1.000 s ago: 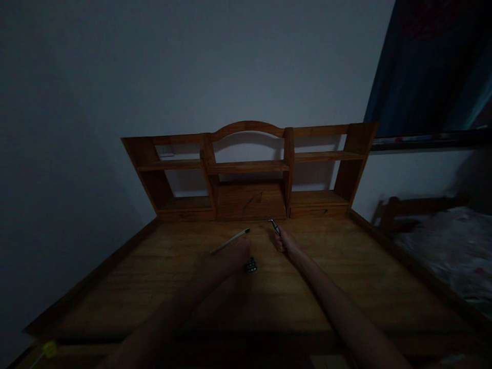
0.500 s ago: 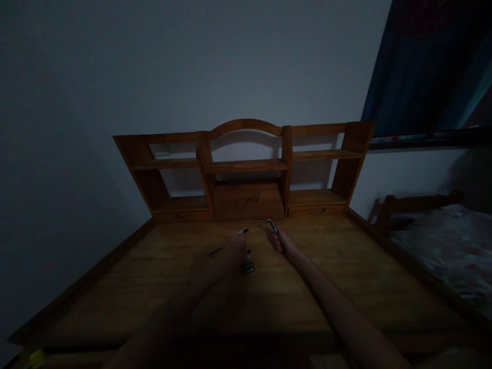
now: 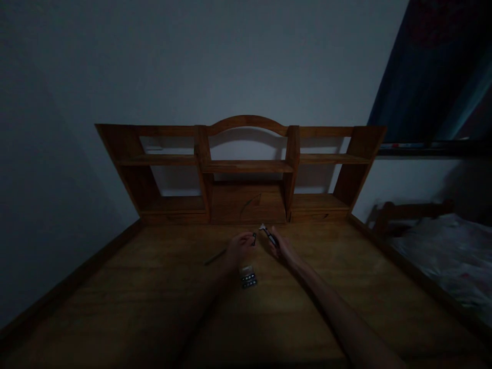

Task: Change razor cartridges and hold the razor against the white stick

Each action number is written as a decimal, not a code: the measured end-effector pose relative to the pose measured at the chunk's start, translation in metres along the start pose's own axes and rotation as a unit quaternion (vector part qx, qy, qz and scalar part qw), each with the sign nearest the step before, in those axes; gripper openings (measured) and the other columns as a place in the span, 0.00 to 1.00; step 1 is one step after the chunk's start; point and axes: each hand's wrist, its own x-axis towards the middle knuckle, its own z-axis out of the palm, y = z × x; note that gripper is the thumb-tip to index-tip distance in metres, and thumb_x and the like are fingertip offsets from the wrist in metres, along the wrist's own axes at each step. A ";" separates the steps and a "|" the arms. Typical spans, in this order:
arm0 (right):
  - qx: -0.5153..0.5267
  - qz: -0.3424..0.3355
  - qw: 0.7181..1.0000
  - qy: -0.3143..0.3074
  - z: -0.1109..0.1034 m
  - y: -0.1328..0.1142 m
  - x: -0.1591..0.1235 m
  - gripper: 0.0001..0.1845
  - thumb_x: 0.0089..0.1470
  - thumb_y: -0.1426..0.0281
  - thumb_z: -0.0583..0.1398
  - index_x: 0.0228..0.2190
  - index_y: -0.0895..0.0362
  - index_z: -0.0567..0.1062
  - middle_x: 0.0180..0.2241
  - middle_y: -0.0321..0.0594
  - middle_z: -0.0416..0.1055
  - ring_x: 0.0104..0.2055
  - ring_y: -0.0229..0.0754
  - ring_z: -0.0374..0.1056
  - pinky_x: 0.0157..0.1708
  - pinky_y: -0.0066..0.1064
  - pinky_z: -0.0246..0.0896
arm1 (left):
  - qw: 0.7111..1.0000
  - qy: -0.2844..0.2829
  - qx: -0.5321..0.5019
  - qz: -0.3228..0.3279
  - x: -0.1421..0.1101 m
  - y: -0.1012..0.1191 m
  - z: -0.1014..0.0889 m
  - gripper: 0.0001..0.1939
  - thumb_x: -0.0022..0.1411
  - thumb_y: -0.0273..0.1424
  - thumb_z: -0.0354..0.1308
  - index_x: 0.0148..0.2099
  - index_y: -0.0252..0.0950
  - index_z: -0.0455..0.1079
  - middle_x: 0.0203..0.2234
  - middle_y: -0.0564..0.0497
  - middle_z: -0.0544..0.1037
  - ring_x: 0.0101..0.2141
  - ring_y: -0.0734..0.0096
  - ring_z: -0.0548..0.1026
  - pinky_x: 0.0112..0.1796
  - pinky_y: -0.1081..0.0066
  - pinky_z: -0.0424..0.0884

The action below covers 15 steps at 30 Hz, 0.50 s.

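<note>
My right hand is closed around the dark handle of a razor, its silvery head pointing up and left. My left hand pinches a small dark piece that looks like a razor cartridge, held just left of the razor and apart from it. Below the hands, a small clear-topped pack with dark cartridges in rows lies on the wooden desk. A thin grey stick lies to the left, partly hidden by my left hand. Dim light blurs fine detail.
A wooden shelf unit with compartments stands along the desk's back edge against the wall. Raised wooden edges run along both sides of the desk. Beyond the right side lies a plastic-covered heap, with a dark curtain above.
My left hand has turned and lifted off from near the pack, which now shows more fully. The razor in my right hand has tilted, its head closer to the left hand.
</note>
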 end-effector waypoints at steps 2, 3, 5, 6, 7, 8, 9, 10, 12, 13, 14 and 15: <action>-0.054 -0.064 0.996 0.015 0.002 -0.001 -0.003 0.31 0.54 0.43 0.51 0.17 0.56 0.66 0.14 0.31 0.56 0.16 0.32 0.50 0.16 0.25 0.40 | 1.000 0.004 -0.019 0.003 0.001 -0.010 -0.001 0.21 0.43 0.43 0.69 0.36 0.33 0.75 0.32 0.47 0.80 0.32 0.65 0.78 0.37 0.62 0.77; -0.074 -0.093 0.993 0.014 0.002 -0.002 -0.005 0.29 0.55 0.45 0.53 0.19 0.57 0.67 0.16 0.31 0.58 0.18 0.33 0.52 0.18 0.25 0.42 | 1.000 0.009 -0.027 0.004 0.001 -0.013 -0.002 0.21 0.43 0.42 0.69 0.36 0.33 0.75 0.33 0.47 0.80 0.33 0.64 0.78 0.38 0.61 0.77; -0.105 -0.126 0.986 0.011 0.001 -0.003 -0.007 0.27 0.55 0.47 0.54 0.22 0.58 0.69 0.19 0.32 0.60 0.21 0.34 0.54 0.20 0.25 0.44 | 0.999 0.015 -0.035 0.001 0.002 -0.017 -0.003 0.20 0.44 0.41 0.69 0.36 0.33 0.75 0.33 0.46 0.81 0.34 0.63 0.79 0.39 0.60 0.77; -0.116 -0.134 0.984 0.009 0.000 -0.004 -0.008 0.26 0.55 0.48 0.55 0.23 0.58 0.70 0.20 0.32 0.60 0.23 0.34 0.55 0.22 0.25 0.45 | 0.999 0.016 -0.041 0.000 0.001 -0.017 -0.003 0.19 0.45 0.40 0.69 0.37 0.34 0.75 0.33 0.46 0.81 0.34 0.63 0.79 0.39 0.59 0.76; -0.127 -0.139 0.982 0.009 -0.001 -0.005 -0.008 0.25 0.55 0.49 0.55 0.24 0.58 0.70 0.21 0.32 0.62 0.24 0.35 0.56 0.23 0.25 0.47 | 0.999 0.017 -0.043 -0.001 0.001 -0.016 -0.003 0.18 0.45 0.39 0.69 0.37 0.34 0.75 0.33 0.45 0.81 0.34 0.63 0.79 0.40 0.59 0.76; -0.139 -0.145 0.980 0.008 -0.002 -0.006 -0.009 0.25 0.56 0.49 0.55 0.25 0.58 0.71 0.23 0.33 0.63 0.25 0.35 0.57 0.24 0.25 0.48 | 0.999 0.018 -0.045 0.000 0.000 -0.014 -0.002 0.17 0.45 0.37 0.69 0.37 0.34 0.75 0.33 0.45 0.81 0.34 0.63 0.79 0.40 0.60 0.76; -0.152 -0.152 0.977 0.004 -0.004 -0.008 -0.010 0.24 0.56 0.50 0.56 0.26 0.58 0.72 0.24 0.34 0.65 0.27 0.36 0.58 0.26 0.25 0.50 | 0.999 0.021 -0.045 0.000 -0.001 -0.011 -0.001 0.17 0.44 0.35 0.69 0.37 0.34 0.75 0.33 0.45 0.81 0.34 0.63 0.79 0.40 0.60 0.76; -0.165 -0.158 0.973 -0.001 -0.005 -0.010 -0.011 0.23 0.56 0.51 0.55 0.27 0.58 0.73 0.26 0.34 0.66 0.29 0.37 0.60 0.28 0.26 0.51 | 0.999 0.024 -0.045 0.000 -0.002 -0.008 0.000 0.16 0.43 0.34 0.70 0.36 0.34 0.75 0.33 0.45 0.81 0.34 0.63 0.79 0.40 0.61 0.76; -0.191 -0.168 0.967 -0.005 -0.007 -0.014 -0.013 0.22 0.58 0.52 0.55 0.29 0.58 0.75 0.28 0.35 0.68 0.32 0.39 0.62 0.31 0.26 0.53 | 0.998 0.029 -0.051 -0.007 -0.004 -0.001 0.002 0.16 0.42 0.31 0.70 0.36 0.33 0.75 0.31 0.45 0.81 0.33 0.63 0.79 0.41 0.61 0.75; -0.202 -0.170 0.964 -0.002 -0.008 -0.016 -0.014 0.21 0.58 0.53 0.55 0.29 0.57 0.75 0.28 0.35 0.69 0.32 0.40 0.62 0.32 0.27 0.54 | 0.998 0.029 -0.059 -0.012 -0.005 0.002 0.003 0.16 0.42 0.30 0.70 0.36 0.33 0.74 0.31 0.45 0.81 0.33 0.63 0.79 0.41 0.61 0.75; -0.211 -0.173 0.962 0.005 -0.008 -0.017 -0.016 0.21 0.58 0.53 0.55 0.29 0.57 0.75 0.28 0.35 0.69 0.33 0.40 0.62 0.32 0.27 0.54 | 0.997 0.029 -0.067 -0.015 -0.007 0.004 0.003 0.16 0.42 0.30 0.70 0.36 0.33 0.74 0.32 0.45 0.81 0.34 0.63 0.79 0.41 0.61 0.75; -0.218 -0.175 0.960 0.013 -0.009 -0.018 -0.017 0.21 0.58 0.53 0.54 0.29 0.57 0.75 0.28 0.35 0.69 0.33 0.40 0.62 0.32 0.27 0.54 | 0.997 0.028 -0.074 -0.017 -0.007 0.006 0.004 0.16 0.43 0.29 0.70 0.36 0.32 0.74 0.32 0.44 0.82 0.34 0.62 0.79 0.42 0.60 0.75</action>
